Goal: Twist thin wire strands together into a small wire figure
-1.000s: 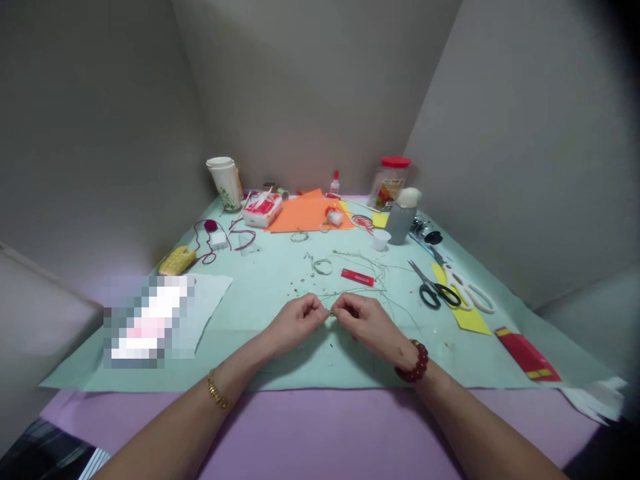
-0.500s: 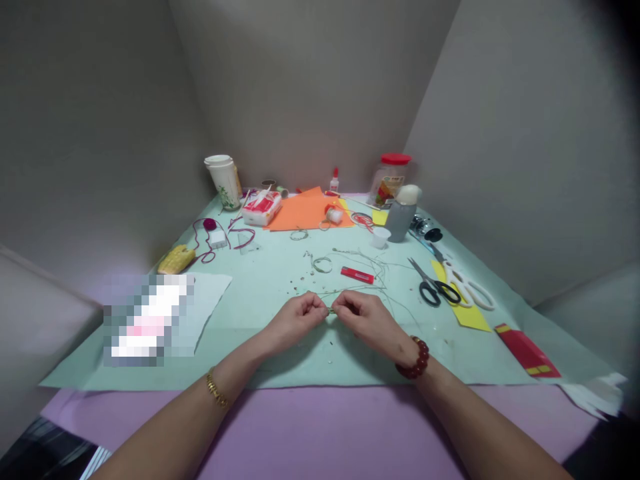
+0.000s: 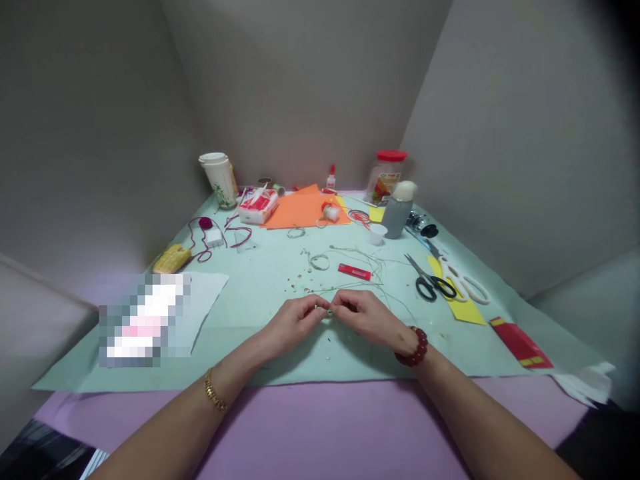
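Note:
My left hand (image 3: 293, 323) and my right hand (image 3: 369, 316) meet fingertip to fingertip above the front middle of the green sheet. Between them shows a short bit of thin green cord (image 3: 329, 312), pinched by both; its exact form is too small to make out. Thin cord strands (image 3: 373, 257) lie loosely just beyond my right hand. Beside them are a red lighter (image 3: 355, 271) and a small coil of cord (image 3: 319, 262). Tiny scraps are scattered past my left fingers.
Black-handled scissors (image 3: 431, 280) and white-handled scissors (image 3: 467, 283) lie to the right over yellow paper (image 3: 469, 311). A grey bottle (image 3: 396, 217) and small white cup (image 3: 377, 234) stand behind. A tissue pack (image 3: 259, 205) and orange paper (image 3: 295, 212) are at the back.
The fingers of my left hand have shifted a little on the cord, the thumb and forefinger now straighter. The whole view has moved slightly; other things look the same.

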A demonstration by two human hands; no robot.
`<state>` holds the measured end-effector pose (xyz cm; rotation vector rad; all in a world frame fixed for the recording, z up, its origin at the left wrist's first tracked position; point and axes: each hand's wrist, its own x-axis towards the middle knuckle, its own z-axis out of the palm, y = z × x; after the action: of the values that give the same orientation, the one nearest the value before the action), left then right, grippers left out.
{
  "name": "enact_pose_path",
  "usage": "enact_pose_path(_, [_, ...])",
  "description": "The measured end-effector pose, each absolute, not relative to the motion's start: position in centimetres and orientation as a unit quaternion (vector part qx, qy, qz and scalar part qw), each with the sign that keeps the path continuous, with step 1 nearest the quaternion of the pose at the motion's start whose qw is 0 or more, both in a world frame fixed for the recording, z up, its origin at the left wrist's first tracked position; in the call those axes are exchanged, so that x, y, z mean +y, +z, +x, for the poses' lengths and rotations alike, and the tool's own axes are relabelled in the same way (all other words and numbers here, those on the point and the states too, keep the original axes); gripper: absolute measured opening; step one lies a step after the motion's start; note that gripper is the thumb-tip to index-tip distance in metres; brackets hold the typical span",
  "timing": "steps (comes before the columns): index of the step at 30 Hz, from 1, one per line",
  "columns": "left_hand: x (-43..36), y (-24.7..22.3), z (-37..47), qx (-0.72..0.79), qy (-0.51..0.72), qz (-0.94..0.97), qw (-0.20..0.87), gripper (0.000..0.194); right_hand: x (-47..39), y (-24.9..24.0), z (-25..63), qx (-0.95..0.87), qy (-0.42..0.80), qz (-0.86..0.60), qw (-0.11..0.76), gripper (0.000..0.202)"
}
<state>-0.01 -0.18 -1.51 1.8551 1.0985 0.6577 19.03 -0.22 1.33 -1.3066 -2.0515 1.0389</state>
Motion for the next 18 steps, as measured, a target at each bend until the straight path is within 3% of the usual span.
enact_pose_path(18, [-0.2, -1.4, 0.2, 0.435, 0.293, 0.730, 0.439, 0.020, 0.4, 2.3, 20.4, -0.690, 0.484, -0.476, 0.251, 0.027])
